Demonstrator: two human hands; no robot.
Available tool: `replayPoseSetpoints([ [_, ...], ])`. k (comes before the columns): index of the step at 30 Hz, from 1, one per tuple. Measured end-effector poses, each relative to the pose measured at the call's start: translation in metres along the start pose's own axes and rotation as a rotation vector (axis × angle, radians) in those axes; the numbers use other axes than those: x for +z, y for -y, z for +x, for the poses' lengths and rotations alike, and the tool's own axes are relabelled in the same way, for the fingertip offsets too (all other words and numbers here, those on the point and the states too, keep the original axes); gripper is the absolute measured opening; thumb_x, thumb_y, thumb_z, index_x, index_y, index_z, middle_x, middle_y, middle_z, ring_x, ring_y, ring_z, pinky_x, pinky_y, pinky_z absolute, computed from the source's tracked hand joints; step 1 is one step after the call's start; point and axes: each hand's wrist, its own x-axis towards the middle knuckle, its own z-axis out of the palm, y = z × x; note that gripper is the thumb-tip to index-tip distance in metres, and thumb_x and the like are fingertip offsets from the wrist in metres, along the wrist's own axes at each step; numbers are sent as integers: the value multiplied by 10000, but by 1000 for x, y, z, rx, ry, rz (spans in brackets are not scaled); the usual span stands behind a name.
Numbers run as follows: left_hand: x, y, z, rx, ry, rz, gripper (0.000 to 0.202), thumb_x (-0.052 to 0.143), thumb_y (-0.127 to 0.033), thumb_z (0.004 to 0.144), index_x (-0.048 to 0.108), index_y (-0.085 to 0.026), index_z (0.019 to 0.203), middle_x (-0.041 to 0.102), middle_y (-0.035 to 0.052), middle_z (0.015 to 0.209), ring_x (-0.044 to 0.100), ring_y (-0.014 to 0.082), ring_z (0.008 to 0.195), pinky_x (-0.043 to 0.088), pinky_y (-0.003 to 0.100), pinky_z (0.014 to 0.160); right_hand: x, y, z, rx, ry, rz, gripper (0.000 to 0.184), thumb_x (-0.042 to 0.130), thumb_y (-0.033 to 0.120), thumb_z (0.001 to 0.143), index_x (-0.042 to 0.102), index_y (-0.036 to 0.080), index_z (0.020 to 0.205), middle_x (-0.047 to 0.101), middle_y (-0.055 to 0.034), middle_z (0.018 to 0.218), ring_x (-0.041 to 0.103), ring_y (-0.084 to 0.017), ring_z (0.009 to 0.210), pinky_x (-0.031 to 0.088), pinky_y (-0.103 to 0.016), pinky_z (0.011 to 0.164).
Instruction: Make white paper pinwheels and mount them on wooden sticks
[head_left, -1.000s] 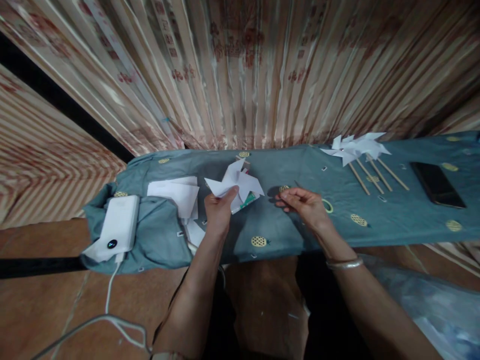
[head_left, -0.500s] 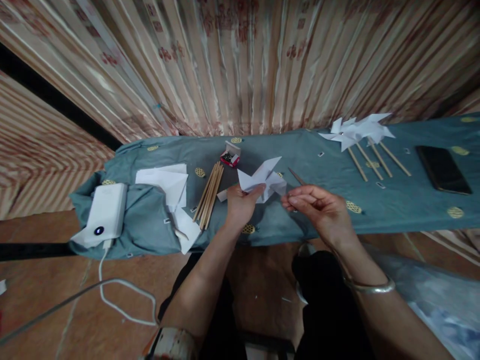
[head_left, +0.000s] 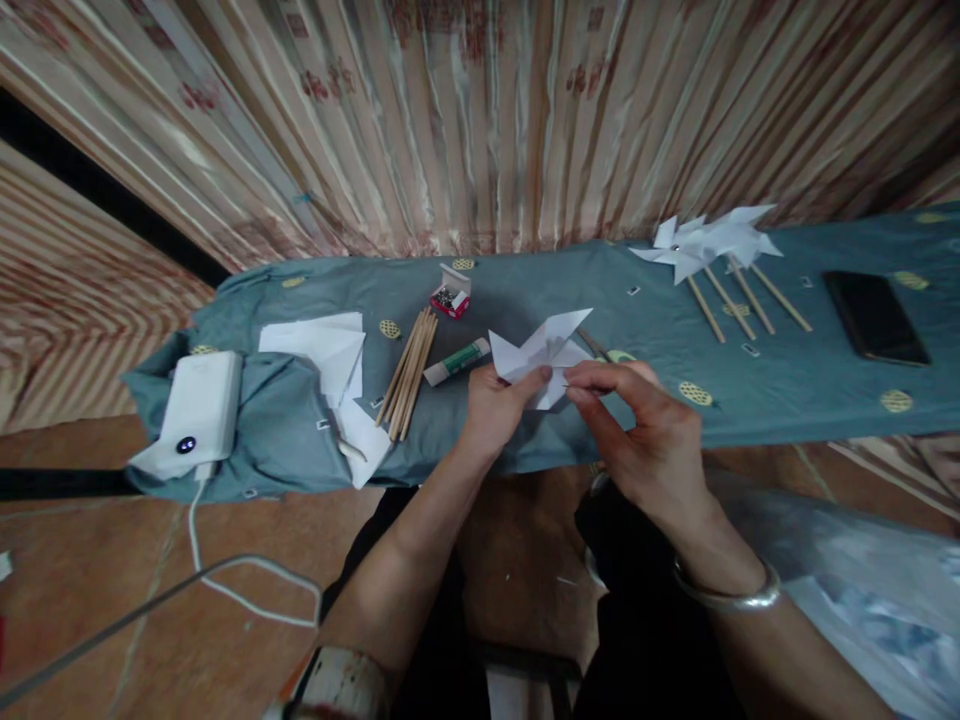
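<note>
My left hand (head_left: 496, 408) grips a folded white paper pinwheel (head_left: 525, 350), its thumb pressed near the middle. Close against the pinwheel's right side, my right hand (head_left: 645, 430) has thumb and forefinger pinched together. What sits between those fingertips is too small to make out. Scissors (head_left: 594, 346) lie on the cloth behind the right hand, partly hidden by it and the paper. A green and white glue stick (head_left: 456, 362) rests left of the pinwheel. Behind it stands an open little red box (head_left: 451, 294) of small metal tacks.
Wooden sticks (head_left: 409, 375) lie bundled left of the glue stick, beside white paper sheets (head_left: 349, 355). A white power bank (head_left: 201, 405) with a cable sits far left. Finished pinwheels on sticks (head_left: 712, 248) and a black phone (head_left: 875, 317) lie right. A curtain (head_left: 450, 130) hangs behind.
My right hand has moved left to the pinwheel, its fingertips now at the paper. The pinwheel and left hand have shifted slightly right, uncovering the glue stick. The view has shifted a little.
</note>
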Motion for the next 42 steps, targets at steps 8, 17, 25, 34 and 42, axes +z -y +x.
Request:
replayPoseSetpoints([
  [8, -3, -3, -8, 10, 165, 42, 238, 793, -339, 614, 699, -126, 662, 655, -1, 629, 554, 110, 589, 429, 231, 582, 2, -9, 2, 1, 16, -16, 91, 638, 346, 859, 680, 269, 838, 482, -11, 1445, 347, -302, 1399, 291, -558, 1120],
  [17, -5, -2, -7, -28, 171, 29, 234, 795, -322, 602, 702, -120, 678, 651, -15, 627, 540, 93, 578, 407, 214, 571, 4, -21, 6, 166, 90, 224, 109, 690, 368, 807, 679, 260, 816, 511, -27, 1430, 334, -274, 1418, 216, -524, 1163],
  [25, -6, -3, -8, -97, 157, -47, 218, 810, -278, 567, 721, -130, 698, 690, 0, 669, 587, 115, 606, 454, 237, 608, 3, -22, 7, 193, 112, 253, 70, 689, 325, 803, 681, 257, 816, 523, -26, 1417, 342, -258, 1414, 215, -510, 1167],
  [34, -6, -4, -8, -74, 164, -20, 221, 819, -287, 552, 723, -139, 685, 698, 3, 662, 590, 119, 599, 472, 246, 610, 1, -22, 7, 201, 123, 254, 45, 682, 318, 809, 677, 273, 815, 529, -6, 1409, 340, -261, 1414, 204, -531, 1172],
  [42, -6, -2, -7, -54, 168, 12, 247, 826, -315, 550, 717, -137, 682, 697, 6, 658, 598, 128, 603, 478, 249, 602, 1, -22, 7, 201, 127, 248, 42, 677, 306, 808, 672, 267, 822, 525, -13, 1415, 347, -249, 1412, 207, -530, 1171],
])
